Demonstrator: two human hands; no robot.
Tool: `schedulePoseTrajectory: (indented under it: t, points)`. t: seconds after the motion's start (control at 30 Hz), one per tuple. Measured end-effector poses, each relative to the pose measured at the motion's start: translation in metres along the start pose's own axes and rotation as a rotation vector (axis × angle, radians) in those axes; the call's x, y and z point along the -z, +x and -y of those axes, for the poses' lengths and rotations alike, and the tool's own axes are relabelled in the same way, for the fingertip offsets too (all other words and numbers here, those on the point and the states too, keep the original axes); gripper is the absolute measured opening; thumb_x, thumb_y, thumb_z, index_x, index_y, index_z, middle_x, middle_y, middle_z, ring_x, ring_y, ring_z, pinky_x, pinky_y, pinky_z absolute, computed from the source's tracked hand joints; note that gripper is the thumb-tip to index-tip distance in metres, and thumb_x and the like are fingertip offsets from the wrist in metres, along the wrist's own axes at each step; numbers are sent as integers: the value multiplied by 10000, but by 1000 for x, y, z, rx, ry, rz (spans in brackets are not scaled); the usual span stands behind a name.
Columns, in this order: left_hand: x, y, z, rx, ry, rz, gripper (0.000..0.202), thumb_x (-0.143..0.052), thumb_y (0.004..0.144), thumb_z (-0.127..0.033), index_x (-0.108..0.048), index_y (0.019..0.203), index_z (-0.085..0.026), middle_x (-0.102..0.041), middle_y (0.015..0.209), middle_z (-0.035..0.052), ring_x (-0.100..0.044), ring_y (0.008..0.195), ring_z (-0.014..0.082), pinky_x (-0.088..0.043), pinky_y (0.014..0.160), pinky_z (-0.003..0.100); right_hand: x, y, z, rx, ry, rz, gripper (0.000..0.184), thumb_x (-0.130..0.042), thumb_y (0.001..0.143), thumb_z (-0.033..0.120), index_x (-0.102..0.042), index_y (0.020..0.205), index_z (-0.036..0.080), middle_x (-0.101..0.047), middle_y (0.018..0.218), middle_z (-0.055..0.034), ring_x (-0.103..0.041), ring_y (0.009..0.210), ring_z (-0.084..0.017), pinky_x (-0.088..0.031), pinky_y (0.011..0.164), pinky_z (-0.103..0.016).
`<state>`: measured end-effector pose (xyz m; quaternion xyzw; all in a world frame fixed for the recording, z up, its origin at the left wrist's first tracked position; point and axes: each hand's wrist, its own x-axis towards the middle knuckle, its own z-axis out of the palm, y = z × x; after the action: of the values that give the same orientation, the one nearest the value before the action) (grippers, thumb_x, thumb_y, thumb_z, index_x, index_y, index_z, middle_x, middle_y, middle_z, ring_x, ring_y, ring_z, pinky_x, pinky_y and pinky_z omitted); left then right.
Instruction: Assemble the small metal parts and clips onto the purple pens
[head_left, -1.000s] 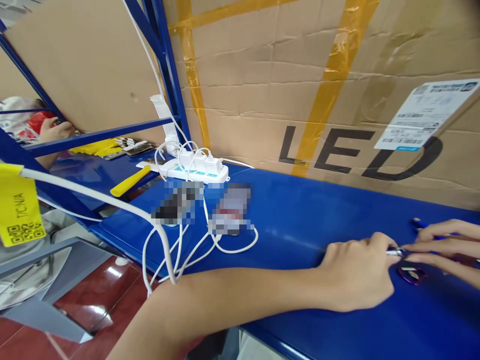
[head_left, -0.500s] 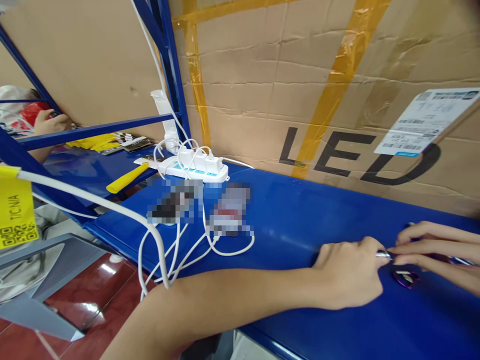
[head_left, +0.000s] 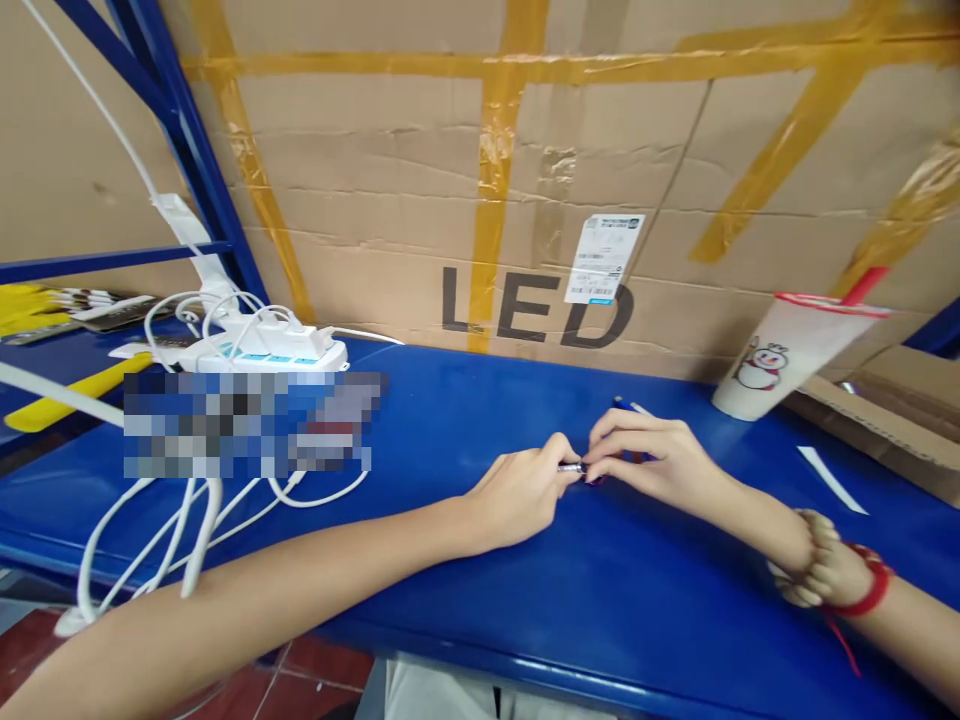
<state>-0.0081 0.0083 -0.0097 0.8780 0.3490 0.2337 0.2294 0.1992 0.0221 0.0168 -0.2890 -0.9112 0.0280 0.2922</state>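
My left hand is closed over the blue tabletop, with a small shiny silver piece sticking out between thumb and forefinger. I cannot tell its kind. My right hand meets it from the right, thumb and forefinger pinched at the piece's dark end, the other fingers loosely curved. Just under those fingertips lies a small dark item with a purple sheen, mostly hidden. Behind the right hand, a blue pen-like stick shows in part. A beaded bracelet and a red cord are on the right wrist.
At left stand a white power strip with plugs and cables, a blurred-out phone-like thing and a yellow handle. A drink cup, a white strip and an open carton are at right. A large cardboard box stands behind.
The view has swung right, bringing the cup, the carton and my whole right hand into sight. Both hands still meet at the small silver piece.
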Motion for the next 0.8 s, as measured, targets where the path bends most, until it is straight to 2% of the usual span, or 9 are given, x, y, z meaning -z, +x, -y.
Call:
schedulePoseTrajectory:
  t: [0.2,0.37,0.47,0.57,0.67,0.8]
  points:
    - [0,-1,-8,-47,3,15,121,-309,931,-273,-403,907,-201,-602,840,-12,-590,756,137,-421,679,245,-5,-11,5,7,91,-106,141,-634,798,290,-687,731,178,-603,764,-36,-564,660,-98,-442,581,-215]
    - [-1,-2,-12,-57,48,-2,102,-332,928,-272,-406,909,-205,-609,837,-11,-593,770,143,-423,703,250,-5,-18,9,-7,26,-114,184,-602,822,340,-687,764,188,-609,812,-36,-566,688,-105,-443,636,-238]
    - [-2,-2,-12,-45,38,-30,121,-321,935,-292,-406,917,-206,-595,820,-13,-589,771,148,-423,708,260,-7,-19,9,-30,5,-161,182,-612,813,354,-679,783,187,-616,846,-33,-558,694,-108,-447,680,-255]
    - [-3,0,-10,-32,0,-30,139,-313,940,-307,-404,951,-202,-570,787,-13,-576,753,147,-423,733,277,-9,-18,7,-36,43,-206,176,-616,810,341,-676,790,177,-605,820,-28,-535,668,-98,-441,608,-225]
    - [-4,2,-8,-59,-43,-32,164,-313,943,-329,-394,985,-193,-549,768,-9,-562,732,141,-420,726,272,-9,-17,6,-52,102,-199,197,-625,802,344,-668,797,152,-586,828,-33,-517,606,-73,-434,547,-202]
    - [-4,3,-8,-109,-44,-37,164,-330,941,-319,-396,996,-179,-552,812,8,-545,743,131,-409,705,249,-8,-15,8,-80,105,-151,227,-605,816,365,-646,793,144,-581,866,-33,-489,545,-47,-429,543,-199]
